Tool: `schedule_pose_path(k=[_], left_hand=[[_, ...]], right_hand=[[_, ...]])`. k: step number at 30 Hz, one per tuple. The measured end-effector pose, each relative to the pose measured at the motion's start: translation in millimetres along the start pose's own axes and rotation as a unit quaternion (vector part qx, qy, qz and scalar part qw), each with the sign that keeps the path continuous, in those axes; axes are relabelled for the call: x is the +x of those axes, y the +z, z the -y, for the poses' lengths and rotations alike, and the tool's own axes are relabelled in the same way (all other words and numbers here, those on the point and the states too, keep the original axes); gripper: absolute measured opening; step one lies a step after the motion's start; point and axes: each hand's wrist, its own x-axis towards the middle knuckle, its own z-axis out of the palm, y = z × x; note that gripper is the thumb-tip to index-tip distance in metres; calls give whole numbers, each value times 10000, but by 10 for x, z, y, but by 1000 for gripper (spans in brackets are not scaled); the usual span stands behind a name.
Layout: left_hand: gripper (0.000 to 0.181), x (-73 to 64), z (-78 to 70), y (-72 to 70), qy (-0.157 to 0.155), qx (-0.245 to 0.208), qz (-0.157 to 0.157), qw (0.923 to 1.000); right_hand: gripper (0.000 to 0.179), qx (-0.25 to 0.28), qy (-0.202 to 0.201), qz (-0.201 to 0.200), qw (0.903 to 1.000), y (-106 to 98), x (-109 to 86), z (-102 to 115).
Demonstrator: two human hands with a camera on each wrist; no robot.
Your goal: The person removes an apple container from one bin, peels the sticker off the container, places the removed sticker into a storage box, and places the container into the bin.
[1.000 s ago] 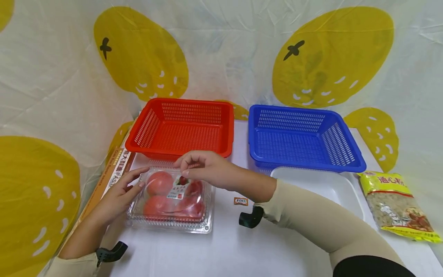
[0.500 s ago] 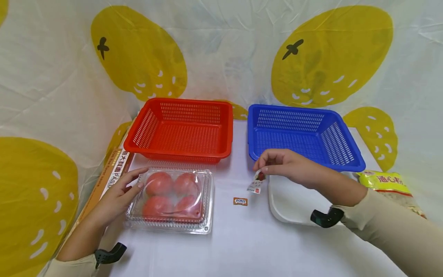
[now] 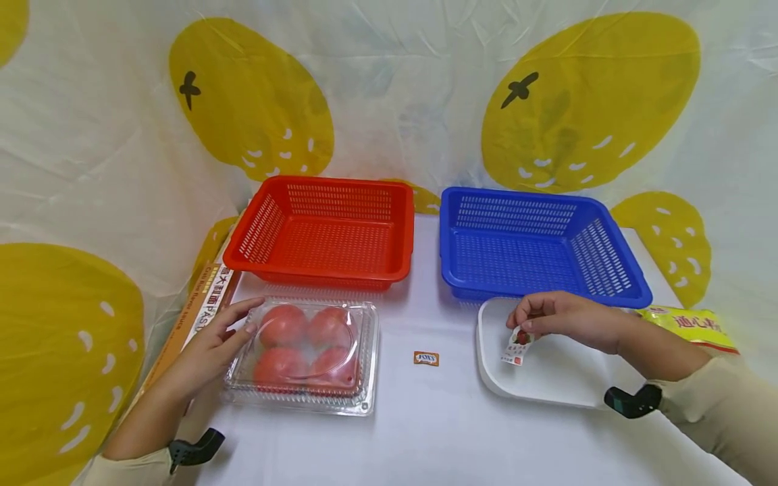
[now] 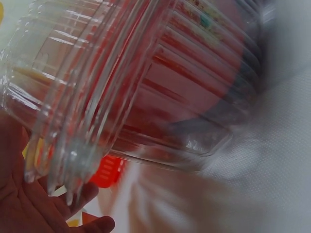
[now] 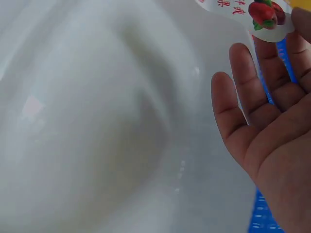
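Pinching the fruit label (image 3: 516,346) near its upper end with thumb and fingertips of the right hand (image 3: 565,318), little and ring fingers reaching out loosely. Dangling it over the left part of the white tray (image 3: 547,385) (not showing clearly how near the tray floor). Gripping only one end, so risking a slip and perhaps dropping it printed side down, or, given any tackiness behind, sticking it to a finger or the tray wall.

Working just in front of the blue basket (image 3: 510,253), behind the tray, so risking a knuckle knock by swinging too far back. Stretching the right sleeve (image 3: 699,418) past the tray's right end, near the yellow packet (image 3: 687,326); possibly tipping the tray rim by lowering the wrist.

Resting the left hand (image 3: 213,344) at the far-left edge of the clear box (image 3: 371,351) of tomatoes (image 3: 282,327), well left of the tray, fingers extended rather than wrapping round. Possibly nudging the box traywards with a careless push, and so sweeping along the small orange packet (image 3: 426,358) between box and tray.
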Motion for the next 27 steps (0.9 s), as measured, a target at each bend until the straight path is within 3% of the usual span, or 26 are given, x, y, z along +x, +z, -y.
schedule_pose_path(k=[5, 9, 16, 22, 27], left_hand=[[55, -7, 9, 6, 74, 66, -41, 9999], [55, -8, 5, 5, 126, 87, -35, 9999], [56, -10, 9, 16, 59, -9, 58, 10000], [56, 0, 16, 17, 54, 12, 13, 10000], [56, 3, 29, 18, 38, 58, -20, 10000]], right_hand=[[18, -178, 357, 215, 9990, 34, 104, -125], [16, -349, 549, 78, 9978, 50, 181, -146], [19, -32, 951, 70, 9954, 84, 222, -243], [22, -166, 995, -180, 9947, 75, 245, -315], [27, -334, 949, 11, 9949, 69, 287, -326]])
